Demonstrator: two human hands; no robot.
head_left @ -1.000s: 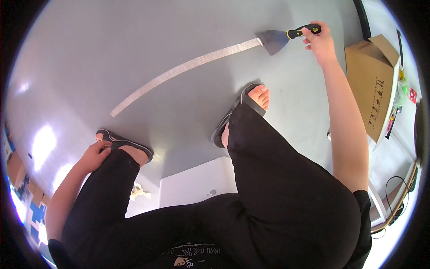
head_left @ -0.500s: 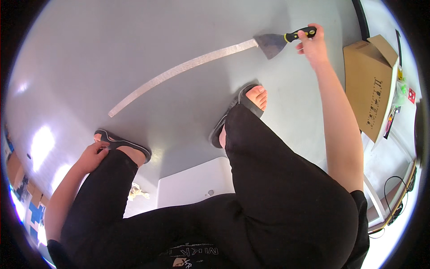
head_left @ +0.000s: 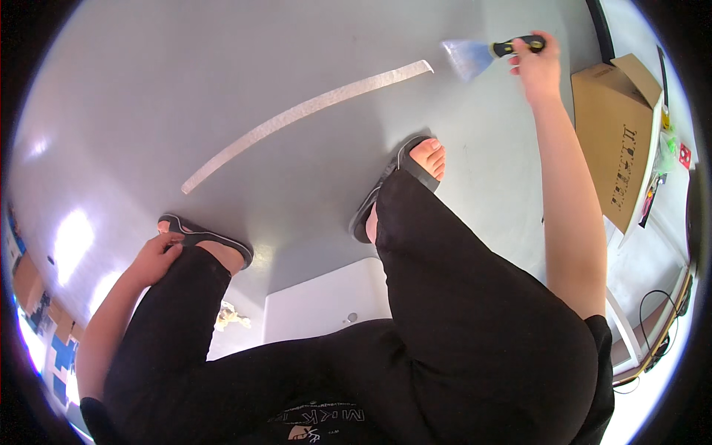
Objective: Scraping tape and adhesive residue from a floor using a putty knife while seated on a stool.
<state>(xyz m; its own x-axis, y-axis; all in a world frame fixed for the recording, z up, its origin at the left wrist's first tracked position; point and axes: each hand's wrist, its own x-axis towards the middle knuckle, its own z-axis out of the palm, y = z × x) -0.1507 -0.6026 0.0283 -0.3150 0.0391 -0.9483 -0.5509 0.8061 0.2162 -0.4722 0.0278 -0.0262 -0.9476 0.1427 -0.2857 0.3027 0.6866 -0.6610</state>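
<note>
My right hand (head_left: 535,63) is closed on the black-and-yellow handle of a scraper (head_left: 469,56), whose wide blade is motion-blurred and apart from the end of a long pale tape strip (head_left: 308,105). The strip lies on the grey floor (head_left: 222,74), curved in this fisheye view, with its right end slightly turned up. At lower left, my left hand (head_left: 159,256) rests on my left knee with fingers loosely bent and apart, and I see nothing held in it.
An open cardboard box (head_left: 604,141) stands at the right, beside small tools and packets (head_left: 671,148) and cables (head_left: 653,311). My sandalled feet are below the strip. A white panel (head_left: 311,297) shows between my legs; cardboard pieces (head_left: 52,319) lie at far left.
The scraper has moved slightly up and right, off the strip's right end, leaving that end visible. My right hand moved with it. My left hand stays on the knee.
</note>
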